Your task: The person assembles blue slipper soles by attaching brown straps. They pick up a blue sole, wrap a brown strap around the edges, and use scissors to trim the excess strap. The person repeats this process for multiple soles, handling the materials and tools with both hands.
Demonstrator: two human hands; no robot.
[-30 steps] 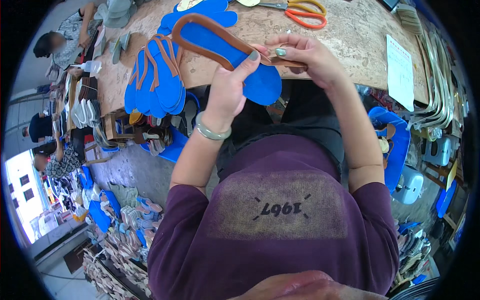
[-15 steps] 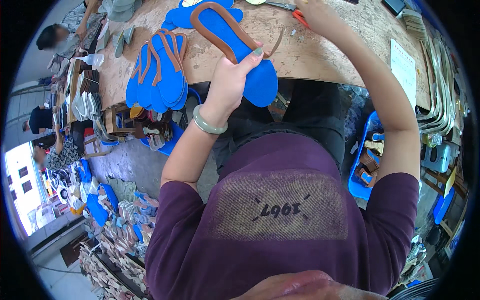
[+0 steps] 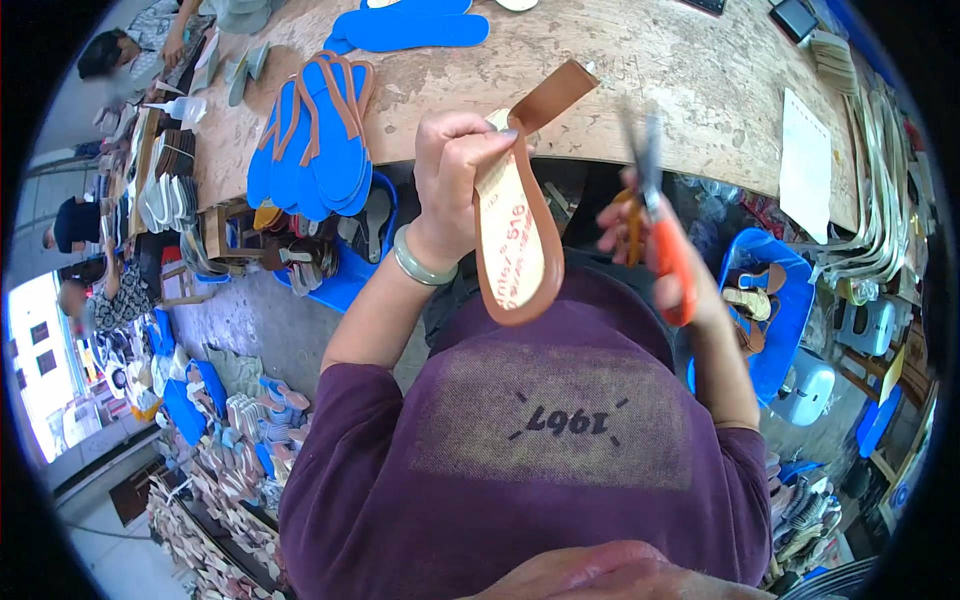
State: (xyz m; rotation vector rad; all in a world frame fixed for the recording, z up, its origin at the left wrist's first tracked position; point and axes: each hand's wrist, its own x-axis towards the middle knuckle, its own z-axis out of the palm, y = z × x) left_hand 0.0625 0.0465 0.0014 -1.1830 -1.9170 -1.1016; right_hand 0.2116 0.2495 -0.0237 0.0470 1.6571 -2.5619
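My left hand [image 3: 458,170], closed, grips a shoe insole [image 3: 512,245] with its cream underside up, red marks on it and brown edging round its rim. From its upper end a loose brown strip [image 3: 556,97] sticks out toward the bench. To the right, my right hand [image 3: 640,240] holds a pair of orange-handled scissors [image 3: 673,255], blades pointing away from me and apart from the insole. The scissors and fingers are smeared by motion. Beyond my left hand, several blue insoles with brown edging [image 3: 318,150] lie fanned out on the bench.
The wooden workbench [image 3: 680,110] spans the far side. More blue insoles [image 3: 410,32] lie on it, with a paper sheet [image 3: 805,160] at the right. Blue bins [image 3: 780,330] with shoe parts stand below on both sides. Two people [image 3: 110,55] sit far left.
My left hand has turned the insole from its blue face to its cream underside and brought it nearer. My right hand has come back from the bench's far side with the scissors.
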